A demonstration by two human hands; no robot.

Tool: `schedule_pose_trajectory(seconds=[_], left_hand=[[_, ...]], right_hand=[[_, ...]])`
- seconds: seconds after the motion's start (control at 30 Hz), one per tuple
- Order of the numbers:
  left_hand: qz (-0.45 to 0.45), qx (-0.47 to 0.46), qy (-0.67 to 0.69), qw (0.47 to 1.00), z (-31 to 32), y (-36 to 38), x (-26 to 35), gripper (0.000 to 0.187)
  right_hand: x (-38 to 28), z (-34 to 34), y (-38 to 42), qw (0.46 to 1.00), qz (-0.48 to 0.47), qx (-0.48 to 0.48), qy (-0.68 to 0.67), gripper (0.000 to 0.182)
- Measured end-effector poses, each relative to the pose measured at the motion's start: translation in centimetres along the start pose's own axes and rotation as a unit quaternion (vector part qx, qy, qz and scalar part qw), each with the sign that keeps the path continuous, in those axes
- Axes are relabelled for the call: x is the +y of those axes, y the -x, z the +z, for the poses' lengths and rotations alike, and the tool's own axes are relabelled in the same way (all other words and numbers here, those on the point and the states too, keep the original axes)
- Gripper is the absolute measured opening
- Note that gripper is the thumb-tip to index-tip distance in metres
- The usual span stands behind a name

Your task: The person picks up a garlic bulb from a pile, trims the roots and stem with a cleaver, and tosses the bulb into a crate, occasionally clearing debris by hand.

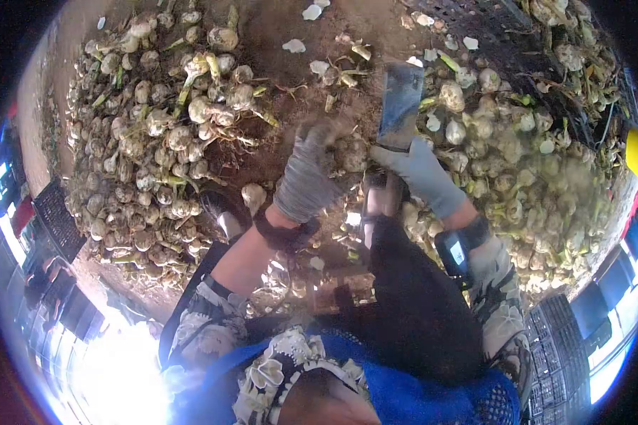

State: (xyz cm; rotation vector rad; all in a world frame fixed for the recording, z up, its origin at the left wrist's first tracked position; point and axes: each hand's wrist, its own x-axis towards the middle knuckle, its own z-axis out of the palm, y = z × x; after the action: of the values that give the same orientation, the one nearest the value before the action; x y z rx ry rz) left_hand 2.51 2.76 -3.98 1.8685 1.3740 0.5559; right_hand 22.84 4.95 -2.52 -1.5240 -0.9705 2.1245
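Observation:
My right hand [422,173], in a light grey glove, is closed round the handle of a cleaver [402,99], its broad blade pointing up and away from me. My left hand [306,173], in a grey striped glove, is partly smeared by motion. Its curled fingers are at a blurred garlic bulb [351,153], just left of the cleaver's handle. How the fingers meet the bulb is hard to make out. A single garlic bulb [254,197] lies left of my left wrist, close to my shoe [225,216].
A large heap of garlic with stems and roots [142,156] covers the ground on the left. More garlic bulbs [503,163] are piled on the right. Black plastic crates [60,219] stand at the edges. Pale skin scraps [294,46] lie on the soil ahead.

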Motion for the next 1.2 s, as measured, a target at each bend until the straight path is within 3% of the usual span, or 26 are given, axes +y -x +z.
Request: schedule_pose_trajectory(seconds=[0.03,0.1,0.17,0.27,0.3,0.37,0.4,0.43,0.47,0.53,0.63,0.67,0.77,0.83,0.87,0.93,0.97,1.03,1.07,1.1,1.17,1.2], left_hand=[[-0.079,-0.037,0.160,0.983,1.1,0.2,-0.8,0.061],[-0.261,-0.024,0.472,0.842,3.4,0.5,-2.5,0.055],[-0.196,-0.090,0.440,0.872,0.2,-0.9,1.2,0.056],[-0.204,-0.059,0.663,0.717,0.7,-0.7,0.6,0.055],[-0.196,-0.061,0.680,0.704,0.8,-0.6,0.4,0.055],[-0.181,-0.067,0.712,0.676,0.4,-1.1,0.8,0.055],[-0.193,-0.077,0.572,0.793,-0.4,-1.5,0.9,0.055],[-0.166,-0.076,0.463,0.868,-0.6,-1.5,0.8,0.051],[-0.143,-0.069,0.342,0.926,-0.8,-1.4,0.7,0.048],[0.030,-0.122,0.060,0.990,0.5,-0.5,-2.4,0.047],[0.037,-0.047,0.313,0.948,2.4,-1.1,-3.3,0.043],[-0.071,-0.055,0.441,0.893,2.5,-0.9,-2.4,0.039],[-0.262,-0.056,0.670,0.692,3.2,-0.9,-2.6,0.030],[-0.242,-0.065,0.611,0.751,3.5,-0.8,-2.9,0.027],[-0.175,-0.076,0.482,0.855,3.4,-0.6,-2.8,0.027],[-0.119,-0.083,0.380,0.914,3.5,-0.4,-3.2,0.026],[-0.134,-0.082,0.420,0.894,3.6,-0.4,-3.7,0.025],[-0.052,-0.076,0.303,0.949,2.9,-0.5,-3.6,0.025],[0.048,-0.069,0.134,0.987,2.0,-0.8,-3.1,0.026],[0.147,-0.059,-0.040,0.987,0.9,-1.4,-2.2,0.026],[0.073,-0.155,-0.102,0.980,-0.3,-1.8,-0.8,0.029],[-0.020,-0.155,0.052,0.986,-0.1,-1.5,-0.5,0.029]], right_hand=[[-0.3,-0.2,0.2,1.000,-0.003,0.006,-0.014,0.027],[-0.6,0.0,0.3,1.000,-0.004,0.006,-0.030,0.025],[-1.4,0.4,0.3,0.999,0.025,0.012,-0.030,0.025],[-1.5,0.9,0.8,0.963,-0.138,0.139,0.183,0.031],[-2.1,1.1,1.1,0.930,-0.182,0.189,0.257,0.033],[-2.1,0.6,1.2,0.888,-0.182,0.155,0.392,0.034],[-2.1,0.4,1.1,0.884,-0.137,0.121,0.430,0.031],[-2.2,0.3,0.9,0.876,-0.092,0.087,0.466,0.029],[-2.1,0.2,0.9,0.858,-0.151,0.093,0.482,0.025],[-1.9,0.3,1.0,0.814,-0.263,0.102,0.508,0.018],[-2.7,0.6,1.3,0.793,-0.237,0.080,0.556,0.021],[-2.7,0.6,1.2,0.788,-0.236,0.089,0.562,0.021],[-1.9,1.1,0.9,0.771,-0.227,0.129,0.581,0.021],[-1.2,1.5,0.8,0.753,-0.218,0.177,0.595,0.022],[-1.3,1.4,0.7,0.761,-0.188,0.160,0.600,0.022],[-1.8,1.1,0.4,0.774,-0.128,0.126,0.608,0.022],[-1.6,0.9,0.3,0.776,-0.152,0.131,0.598,0.022],[-0.9,0.6,0.1,0.781,-0.201,0.139,0.576,0.022],[-0.5,0.5,-0.3,0.769,-0.216,0.148,0.583,0.019],[0.1,0.3,-0.6,0.757,-0.232,0.159,0.589,0.017],[0.7,0.1,-0.9,0.752,-0.230,0.159,0.597,0.015],[0.8,0.3,-1.1,0.759,-0.213,0.148,0.597,0.015]])
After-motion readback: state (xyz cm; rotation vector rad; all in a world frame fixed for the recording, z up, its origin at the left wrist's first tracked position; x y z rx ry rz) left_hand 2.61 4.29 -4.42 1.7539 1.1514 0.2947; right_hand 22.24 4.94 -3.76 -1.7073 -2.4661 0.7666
